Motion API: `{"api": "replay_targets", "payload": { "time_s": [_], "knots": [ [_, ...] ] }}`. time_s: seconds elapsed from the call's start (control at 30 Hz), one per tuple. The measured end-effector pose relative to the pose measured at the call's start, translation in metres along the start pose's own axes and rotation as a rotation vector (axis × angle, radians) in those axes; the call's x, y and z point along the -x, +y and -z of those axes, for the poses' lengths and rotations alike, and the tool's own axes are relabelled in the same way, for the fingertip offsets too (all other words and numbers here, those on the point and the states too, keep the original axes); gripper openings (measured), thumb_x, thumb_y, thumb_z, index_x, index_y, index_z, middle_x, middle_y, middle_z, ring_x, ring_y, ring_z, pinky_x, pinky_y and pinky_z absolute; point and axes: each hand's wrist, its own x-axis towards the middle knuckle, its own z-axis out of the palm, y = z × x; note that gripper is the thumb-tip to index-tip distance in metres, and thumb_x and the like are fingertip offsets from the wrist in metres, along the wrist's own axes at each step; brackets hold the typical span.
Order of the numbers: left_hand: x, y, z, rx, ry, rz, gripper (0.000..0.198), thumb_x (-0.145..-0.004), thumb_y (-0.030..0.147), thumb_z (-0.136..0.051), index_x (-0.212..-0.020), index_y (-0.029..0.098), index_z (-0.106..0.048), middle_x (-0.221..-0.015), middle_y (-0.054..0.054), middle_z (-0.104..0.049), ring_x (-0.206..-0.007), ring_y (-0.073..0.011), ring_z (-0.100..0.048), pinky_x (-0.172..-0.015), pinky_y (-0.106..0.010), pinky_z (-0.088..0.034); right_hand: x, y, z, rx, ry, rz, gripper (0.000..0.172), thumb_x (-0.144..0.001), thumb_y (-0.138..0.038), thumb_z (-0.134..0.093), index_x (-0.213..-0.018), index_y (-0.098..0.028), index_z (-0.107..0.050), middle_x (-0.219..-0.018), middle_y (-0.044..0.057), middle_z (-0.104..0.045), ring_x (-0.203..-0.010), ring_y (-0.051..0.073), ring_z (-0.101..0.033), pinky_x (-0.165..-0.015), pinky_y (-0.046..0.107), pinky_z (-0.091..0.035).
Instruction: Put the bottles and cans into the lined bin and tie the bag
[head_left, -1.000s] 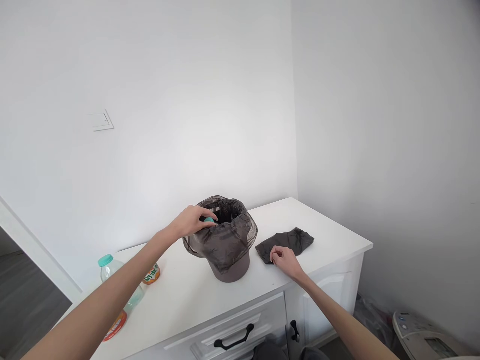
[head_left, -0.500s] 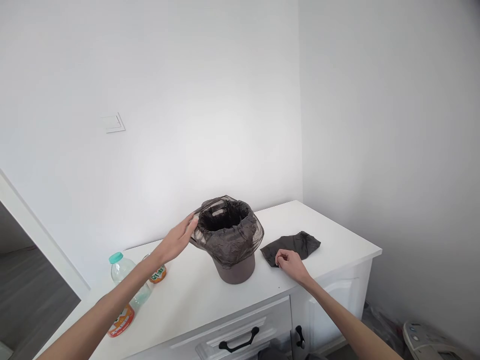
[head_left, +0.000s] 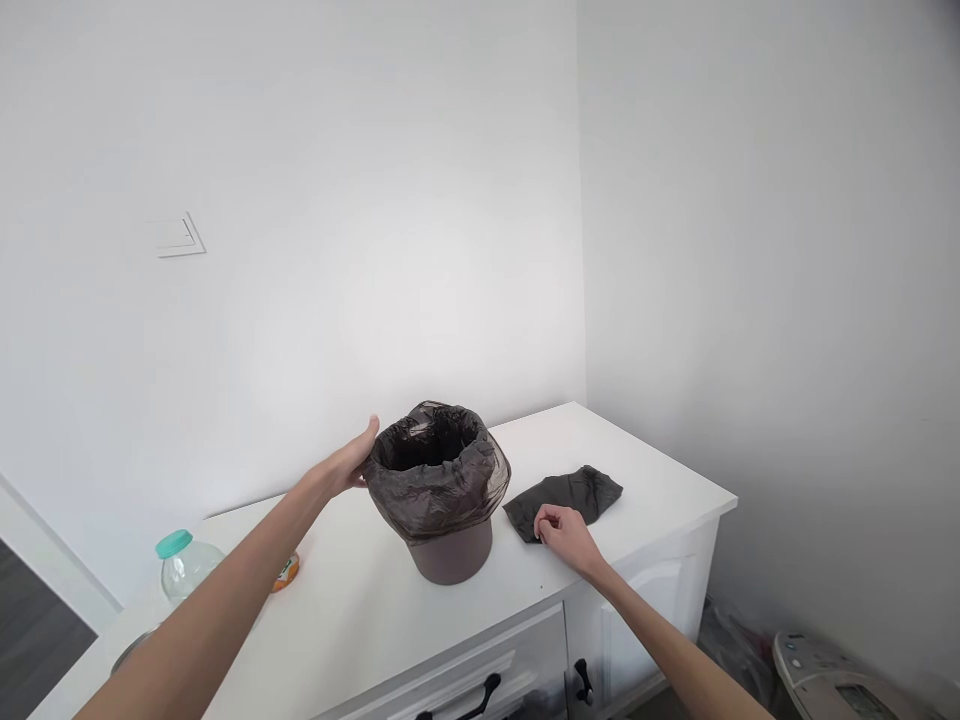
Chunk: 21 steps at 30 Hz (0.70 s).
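A brown trash can (head_left: pixel 451 560) stands on the white cabinet top, lined with a thin black trash bag (head_left: pixel 435 500) folded down over its rim. My left hand (head_left: pixel 351 462) touches the lined can's left side, thumb stretched upward, the fingertips partly hidden by the bag. To the right lies a second, flattened black trash bag (head_left: pixel 581 492). My right hand (head_left: pixel 564 534) rests at that bag's near left edge with its fingers curled in, and nothing shows between them.
A clear plastic bottle with a teal cap (head_left: pixel 174 543) and an orange-labelled container (head_left: pixel 286 573) are partly behind my left forearm. White walls rise behind and right of the cabinet top (head_left: pixel 337 620). Below are black handles (head_left: pixel 583 682); a beige appliance (head_left: pixel 825 675) sits lower right.
My left hand has shifted from the bag's upper left rim down onto its outer side, thumb now up. The bag's left edge lies closer around the can. My right hand keeps its place; the view has turned slightly.
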Motion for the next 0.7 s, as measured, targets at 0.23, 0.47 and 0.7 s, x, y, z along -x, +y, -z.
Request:
{"api": "replay_targets", "payload": {
  "time_s": [0.23, 0.47, 0.7],
  "knots": [
    [0.015, -0.031, 0.01, 0.065, 0.034, 0.042, 0.082, -0.071, 0.094, -0.043, -0.094, 0.022, -0.074, -0.113, -0.015, -0.078, -0.103, -0.0302, -0.073, -0.088, -0.041, -0.059, 0.0, 0.003, -0.001, 0.017, -0.006, -0.004, 0.018, -0.072, -0.023, -0.044, -0.063, -0.023, -0.06, -0.058, -0.001, -0.06, -0.055, 0.015, -0.049, -0.055, 0.026, -0.034],
    [0.029, -0.051, -0.009, -0.094, 0.284, -0.041, 0.056, -0.077, 0.063, -0.061, -0.111, 0.019, -0.063, -0.099, -0.012, -0.077, -0.089, -0.0248, -0.074, -0.077, -0.038, -0.06, 0.001, 0.002, -0.002, 0.034, -0.009, -0.012, 0.017, -0.07, -0.025, -0.045, -0.061, -0.023, -0.06, -0.057, -0.001, -0.058, -0.054, 0.016, -0.048, -0.054, 0.026, -0.033],
    [0.084, -0.065, 0.029, -0.47, 0.63, -0.2, 0.071, -0.082, 0.057, -0.055, -0.142, 0.019, -0.049, -0.146, -0.023, -0.054, -0.144, -0.0458, -0.039, -0.116, -0.066, -0.029, 0.004, 0.001, -0.001, 0.048, -0.012, 0.0, 0.017, -0.07, -0.024, -0.044, -0.062, -0.022, -0.06, -0.058, -0.001, -0.058, -0.055, 0.016, -0.048, -0.056, 0.027, -0.034]
  ]
}}
